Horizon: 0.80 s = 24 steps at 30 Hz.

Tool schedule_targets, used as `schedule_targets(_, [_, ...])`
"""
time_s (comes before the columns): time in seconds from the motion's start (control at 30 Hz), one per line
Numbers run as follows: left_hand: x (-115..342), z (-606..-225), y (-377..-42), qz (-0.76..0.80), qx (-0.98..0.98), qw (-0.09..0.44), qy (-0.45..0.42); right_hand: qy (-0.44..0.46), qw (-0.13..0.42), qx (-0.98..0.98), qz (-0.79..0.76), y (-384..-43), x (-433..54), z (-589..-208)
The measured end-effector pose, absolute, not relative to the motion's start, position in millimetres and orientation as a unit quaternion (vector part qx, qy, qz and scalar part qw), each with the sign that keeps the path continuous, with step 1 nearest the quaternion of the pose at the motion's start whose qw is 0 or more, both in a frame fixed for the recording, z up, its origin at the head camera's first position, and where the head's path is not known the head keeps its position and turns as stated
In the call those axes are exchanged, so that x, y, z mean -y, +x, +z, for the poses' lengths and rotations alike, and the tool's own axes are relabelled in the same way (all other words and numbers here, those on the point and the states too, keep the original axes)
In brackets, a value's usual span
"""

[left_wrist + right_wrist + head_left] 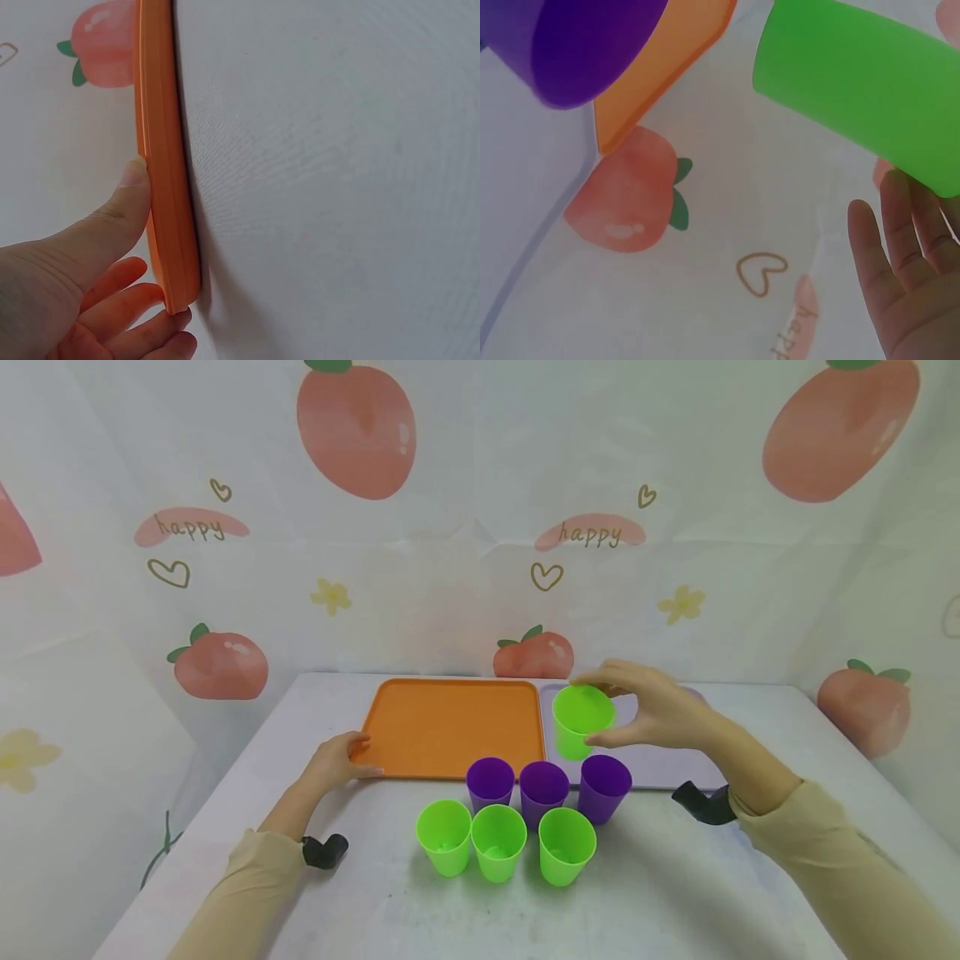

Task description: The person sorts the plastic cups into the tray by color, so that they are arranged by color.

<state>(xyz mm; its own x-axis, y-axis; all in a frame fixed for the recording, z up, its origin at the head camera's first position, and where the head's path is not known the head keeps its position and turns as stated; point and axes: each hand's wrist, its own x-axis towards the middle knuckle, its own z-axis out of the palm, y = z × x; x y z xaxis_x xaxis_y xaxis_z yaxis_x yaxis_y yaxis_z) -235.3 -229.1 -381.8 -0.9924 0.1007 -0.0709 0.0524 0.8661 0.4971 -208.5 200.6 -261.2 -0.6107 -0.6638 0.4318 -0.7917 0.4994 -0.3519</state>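
My right hand (pixel 656 706) holds a bright green cup (pixel 573 739) above the lilac tray (pixel 660 764), thumb and fingers around its upper part. In the right wrist view, that green cup (pixel 855 82) lies across the top right, with fingers (pixel 911 232) against its side. My left hand (pixel 333 764) grips the near left corner of the orange tray (pixel 453 727). In the left wrist view, the thumb (pixel 135 180) presses on the orange rim (pixel 166 172) while the other fingers bend around the corner.
Three purple cups (pixel 543 785) stand in a row before the trays, mouths up. Three green cups (pixel 498 843) form a row nearer to me. Both trays lie side by side on the white table (pixel 360 893), against a fruit-print cloth (pixel 420 585).
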Motion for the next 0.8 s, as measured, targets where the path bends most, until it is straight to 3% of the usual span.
schedule_targets(0.8, [232.2, -385.6, -236.3, 0.259, -0.964, 0.031, 0.052, 0.437, 0.022, 0.847, 0.301, -241.2, -135.2, -260.1])
